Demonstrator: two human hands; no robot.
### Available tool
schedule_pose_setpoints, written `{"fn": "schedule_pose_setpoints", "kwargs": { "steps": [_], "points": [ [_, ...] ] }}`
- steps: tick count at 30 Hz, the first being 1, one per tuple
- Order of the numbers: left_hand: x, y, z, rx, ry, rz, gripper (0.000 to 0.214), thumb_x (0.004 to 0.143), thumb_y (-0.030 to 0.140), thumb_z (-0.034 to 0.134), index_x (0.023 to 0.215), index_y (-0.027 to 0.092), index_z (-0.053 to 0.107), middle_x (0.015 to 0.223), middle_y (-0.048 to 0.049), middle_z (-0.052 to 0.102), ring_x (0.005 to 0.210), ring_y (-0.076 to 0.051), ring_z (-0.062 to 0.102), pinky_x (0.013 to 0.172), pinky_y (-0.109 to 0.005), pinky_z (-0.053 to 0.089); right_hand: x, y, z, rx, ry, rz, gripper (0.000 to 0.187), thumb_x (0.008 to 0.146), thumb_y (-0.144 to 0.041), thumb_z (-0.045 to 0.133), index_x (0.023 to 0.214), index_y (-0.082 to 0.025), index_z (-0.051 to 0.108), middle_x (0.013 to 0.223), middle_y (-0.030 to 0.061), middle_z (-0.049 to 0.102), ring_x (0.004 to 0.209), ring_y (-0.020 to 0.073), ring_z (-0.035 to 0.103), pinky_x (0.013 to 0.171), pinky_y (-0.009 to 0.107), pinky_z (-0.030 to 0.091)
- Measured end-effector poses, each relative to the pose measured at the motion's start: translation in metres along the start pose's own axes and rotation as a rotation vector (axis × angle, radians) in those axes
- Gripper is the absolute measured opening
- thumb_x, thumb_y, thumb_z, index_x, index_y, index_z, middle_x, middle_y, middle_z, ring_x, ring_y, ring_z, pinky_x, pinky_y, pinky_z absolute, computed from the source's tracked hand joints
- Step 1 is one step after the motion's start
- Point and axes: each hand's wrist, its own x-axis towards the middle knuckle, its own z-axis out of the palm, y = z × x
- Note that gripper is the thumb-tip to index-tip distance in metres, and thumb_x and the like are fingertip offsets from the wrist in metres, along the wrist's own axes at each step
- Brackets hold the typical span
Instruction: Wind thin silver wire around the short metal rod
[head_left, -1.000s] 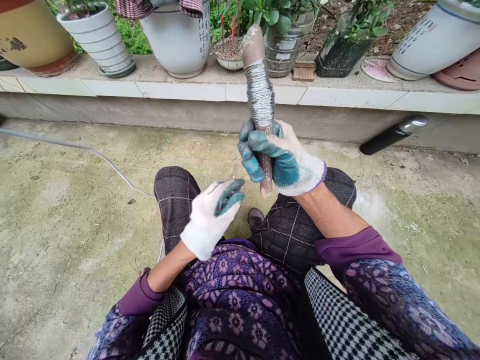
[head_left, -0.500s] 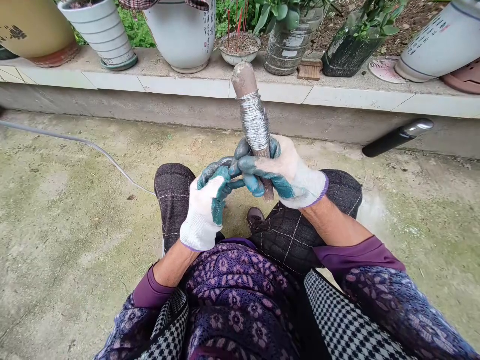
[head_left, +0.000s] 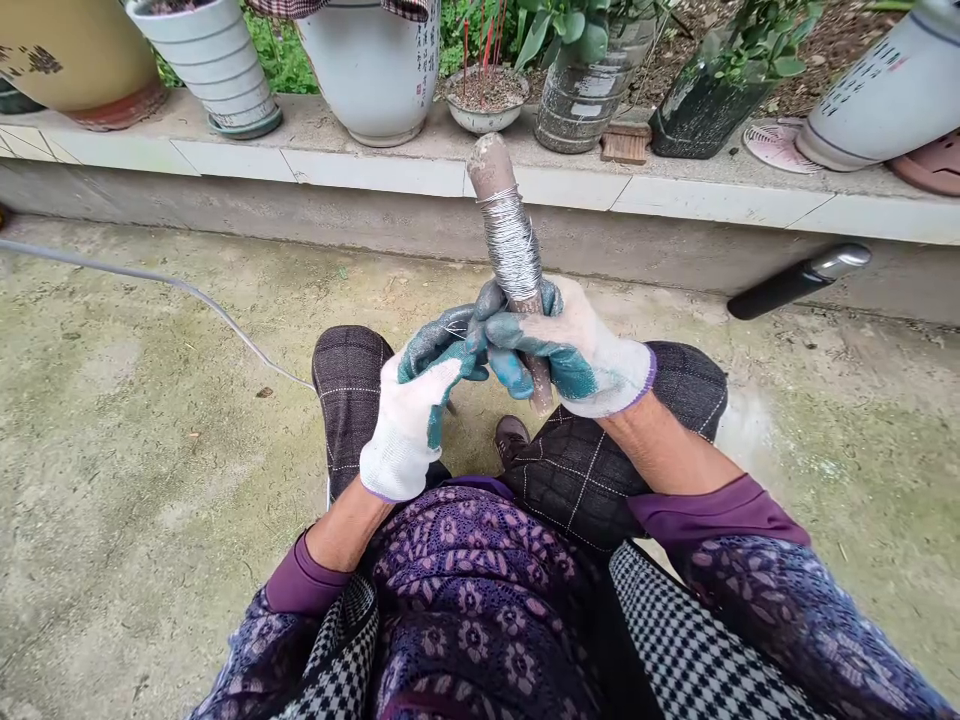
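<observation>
A thick wooden stick (head_left: 491,166) stands tilted in front of me, with silvery wire (head_left: 514,245) wound many times around its middle. My right hand (head_left: 581,345), in a white glove with a teal coated palm, is closed around the stick below the winding. My left hand (head_left: 420,390), gloved alike, has its fingertips pinched together against the right fingertips. A thin strand of wire shows at the left fingers, and its end is hidden between the gloves. The stick's lower end pokes out beneath my right hand.
Several plant pots, among them a white pot (head_left: 367,70), line a tiled ledge (head_left: 382,172) ahead. A bowl (head_left: 487,105) with red incense sticks stands there too. A black and silver cylinder (head_left: 799,282) leans by the wall at right. A grey cable (head_left: 172,282) crosses the concrete floor.
My left fingers have shifted slightly right and closed in on the right fingertips. The right hand keeps its hold on the stick, and the view has moved a little.
</observation>
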Motion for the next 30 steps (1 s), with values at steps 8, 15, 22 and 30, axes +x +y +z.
{"fn": "schedule_pose_setpoints", "kwargs": {
  "steps": [8, 15, 22, 30],
  "points": [
    [-0.001, 0.001, 0.001, 0.039, 0.034, -0.021, 0.019, 0.077, 0.033, 0.079, 0.086, 0.019, 0.070, 0.073, 0.0005, 0.069, 0.062, -0.013, 0.063, 0.057, -0.025, 0.051, -0.002, 0.002, -0.001, -0.054, -0.014, 0.021, 0.034, 0.069, -0.028, 0.084, 0.093, -0.016, 0.063, 0.061, -0.0036, 0.063, 0.040, 0.0104, 0.054, 0.035, 0.021, 0.046],
    [-0.008, 0.008, -0.005, 0.256, -0.032, -0.033, 0.012, 0.071, 0.023, 0.074, 0.081, 0.018, 0.069, 0.074, 0.0007, 0.068, 0.065, -0.013, 0.061, 0.062, -0.025, 0.052, -0.004, -0.003, -0.001, -0.058, 0.057, -0.058, 0.035, 0.073, -0.038, 0.085, 0.090, -0.019, 0.061, 0.065, -0.0024, 0.063, 0.045, 0.0107, 0.057, 0.037, 0.020, 0.049],
    [-0.013, 0.021, -0.022, 0.116, -0.227, -0.167, 0.007, 0.078, 0.025, 0.066, 0.077, 0.018, 0.064, 0.058, 0.0036, 0.055, 0.047, -0.010, 0.048, 0.046, -0.024, 0.039, -0.001, -0.004, -0.006, -0.148, 0.119, -0.117, 0.032, 0.081, -0.046, 0.080, 0.086, -0.022, 0.060, 0.061, -0.0036, 0.060, 0.039, 0.0104, 0.052, 0.028, 0.021, 0.041],
    [-0.009, 0.038, -0.036, 0.772, -0.120, 0.345, 0.005, 0.082, 0.020, 0.068, 0.086, 0.019, 0.071, 0.081, -0.0022, 0.069, 0.073, -0.016, 0.064, 0.070, -0.029, 0.054, -0.003, -0.005, -0.002, -0.183, 0.125, -0.088, 0.035, 0.080, -0.049, 0.079, 0.085, -0.022, 0.057, 0.060, -0.0040, 0.057, 0.039, 0.0101, 0.050, 0.030, 0.021, 0.040]
  ]
}}
